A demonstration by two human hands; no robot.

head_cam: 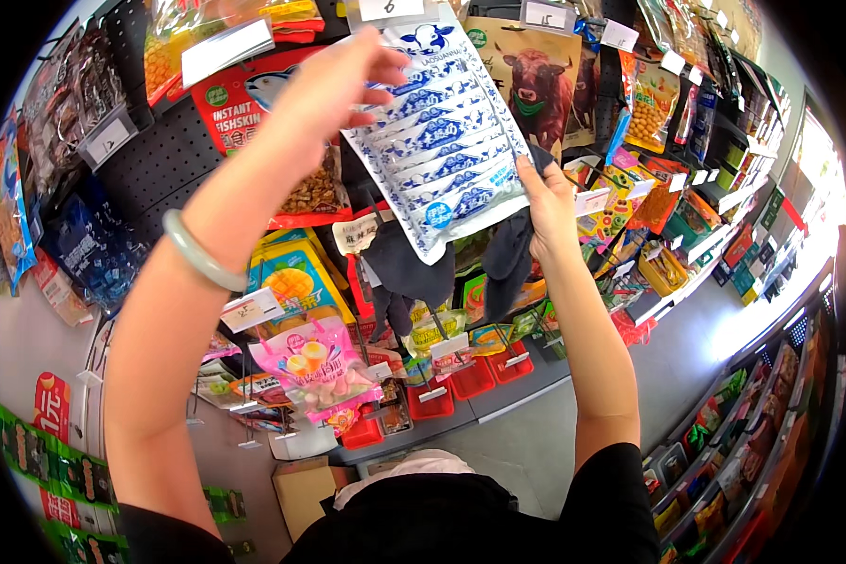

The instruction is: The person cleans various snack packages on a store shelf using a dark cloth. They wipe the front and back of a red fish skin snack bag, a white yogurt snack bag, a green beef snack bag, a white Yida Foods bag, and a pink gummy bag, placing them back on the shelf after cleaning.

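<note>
A white and blue snack bag [451, 134] with a cow print hangs tilted before me, below a price tag [391, 7]. My right hand [553, 204] is at its lower right edge, the thumb against the bag. Its fingers hold a dark grey cloth [509, 264] that droops below. Another dark cloth part [409, 264] shows under the bag's lower left; whether both are one piece is hidden. My left hand [352, 84], blurred, is by the bag's upper left edge with fingers apart and nothing in them. A pale bangle [201, 254] circles the left forearm.
Beside the bag hang a red fish-skin packet [229, 106] and a brown packet with a bull picture [532, 84]. Metal hooks with price tags [252, 309] jut outward. Lower down are a pink sweets bag [317, 366] and red trays [430, 400]. A cardboard box [303, 497] stands on the floor.
</note>
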